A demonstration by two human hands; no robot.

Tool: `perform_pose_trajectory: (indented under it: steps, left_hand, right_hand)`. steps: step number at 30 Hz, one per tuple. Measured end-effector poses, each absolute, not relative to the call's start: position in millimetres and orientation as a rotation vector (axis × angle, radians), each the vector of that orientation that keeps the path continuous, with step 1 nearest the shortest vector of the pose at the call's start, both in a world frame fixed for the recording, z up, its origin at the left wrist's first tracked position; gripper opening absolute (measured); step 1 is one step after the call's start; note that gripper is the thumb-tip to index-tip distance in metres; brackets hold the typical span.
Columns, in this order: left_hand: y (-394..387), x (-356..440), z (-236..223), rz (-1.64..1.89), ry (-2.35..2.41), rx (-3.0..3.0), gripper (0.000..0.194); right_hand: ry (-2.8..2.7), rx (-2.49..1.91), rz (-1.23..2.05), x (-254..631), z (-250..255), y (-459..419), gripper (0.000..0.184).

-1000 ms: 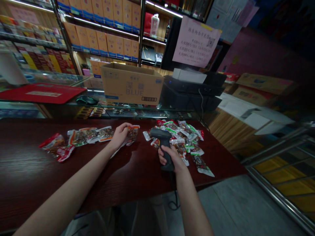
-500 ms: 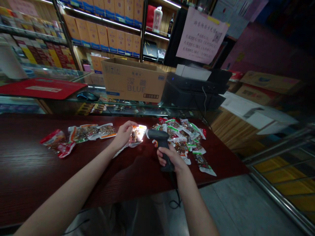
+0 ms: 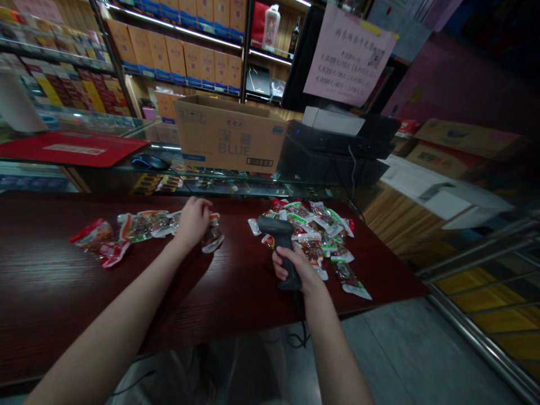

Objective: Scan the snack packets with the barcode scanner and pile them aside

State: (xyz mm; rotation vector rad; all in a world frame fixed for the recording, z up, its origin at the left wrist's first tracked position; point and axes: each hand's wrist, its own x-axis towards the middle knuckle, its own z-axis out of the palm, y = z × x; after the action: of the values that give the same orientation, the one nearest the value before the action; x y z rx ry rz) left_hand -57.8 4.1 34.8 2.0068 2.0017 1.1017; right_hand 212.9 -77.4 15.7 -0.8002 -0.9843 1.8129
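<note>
My right hand [image 3: 293, 269] grips the handle of a black barcode scanner [image 3: 280, 239], held upright just above the dark red counter [image 3: 236, 287]. Its head sits at the near-left edge of a pile of several small snack packets [image 3: 318, 230]. My left hand [image 3: 193, 220] rests palm down on a snack packet [image 3: 212, 239] at the right end of a row of packets [image 3: 139, 224] laid along the counter, fingers curled over it. A red packet [image 3: 95, 239] lies at the row's left end.
Behind the counter is a glass display case [image 3: 211, 183] bearing a cardboard box [image 3: 230, 135], a computer mouse [image 3: 148, 162] and a red mat [image 3: 71, 147]. A black register with a printer [image 3: 337, 143] stands to the right. Shelves of boxed goods [image 3: 169, 50] line the back.
My left hand moved left and lowered its packet from in front of the scanner onto the counter beside the row. The scanner's light on the packet is gone. My right hand barely moved.
</note>
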Motion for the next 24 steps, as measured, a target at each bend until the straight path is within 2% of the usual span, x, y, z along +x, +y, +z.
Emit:
perform_pose_trajectory:
  steps: [4,9,12,17,20,22,24]
  left_hand:
    - [-8,-65,46,0.819,2.358,2.276,0.039]
    - [-22,-37,37,0.164,2.225,2.442,0.047]
    - [-24,-38,28,-0.071,2.207,2.402,0.045]
    - [-20,-65,24,-0.128,2.332,2.365,0.041]
    - [-20,-59,21,0.042,2.444,2.395,0.045]
    - [-18,-41,17,0.251,2.322,2.504,0.043]
    - [-12,-14,12,0.390,1.986,2.586,0.044]
  right_hand:
    - [-0.983,-0.814,1.802,212,17,-78,0.028]
    - [-1.005,-0.810,1.826,212,17,-78,0.029]
    - [-0.995,-0.811,1.800,213,17,-78,0.029]
    - [-0.887,-0.742,1.743,218,19,-76,0.031]
    - [-0.794,-0.699,1.708,223,21,-72,0.033]
    - [-0.752,-0.690,1.690,225,21,-70,0.033]
    - [-0.736,-0.691,1.684,225,21,-69,0.031]
